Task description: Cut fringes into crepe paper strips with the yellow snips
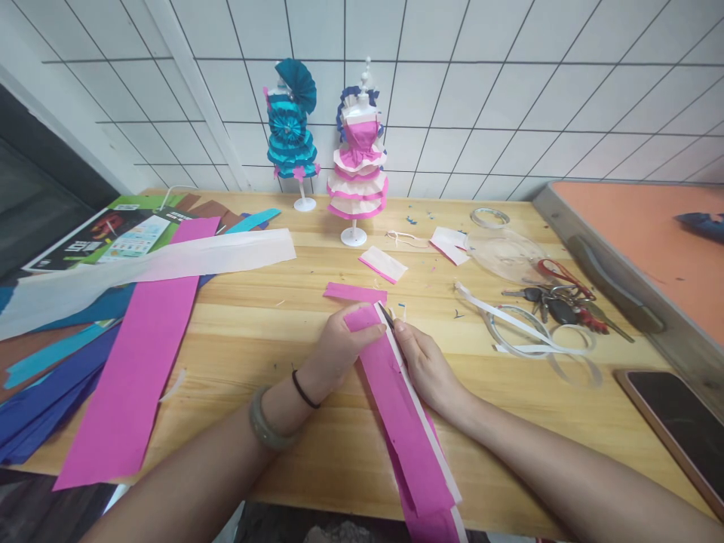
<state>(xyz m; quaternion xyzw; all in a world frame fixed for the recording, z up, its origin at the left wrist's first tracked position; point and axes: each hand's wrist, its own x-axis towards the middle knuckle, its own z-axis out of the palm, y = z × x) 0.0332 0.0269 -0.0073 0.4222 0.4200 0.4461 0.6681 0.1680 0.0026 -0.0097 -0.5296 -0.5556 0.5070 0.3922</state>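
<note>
My left hand (pixel 336 348) pinches the top end of a long pink crepe paper strip (pixel 410 445), thumb on top. A white band runs along the strip's right edge, and the folded lower part hangs past the table's front edge. My right hand (pixel 425 369) is closed on scissors (pixel 387 317); only a dark blade shows at the strip's white edge, and the handles are hidden. Just beyond my hands lie a short pink piece (pixel 355 292) and a white piece with a pink border (pixel 383 264).
Two dress forms in paper dresses, one teal (pixel 289 139) and one pink and white (pixel 357 170), stand near the tiled wall. Paper strips (pixel 136 362) cover the left side. Tape rolls (pixel 519 330), keys (pixel 559 305) and a phone (pixel 679 430) lie right, beside an orange-topped case (pixel 639 241).
</note>
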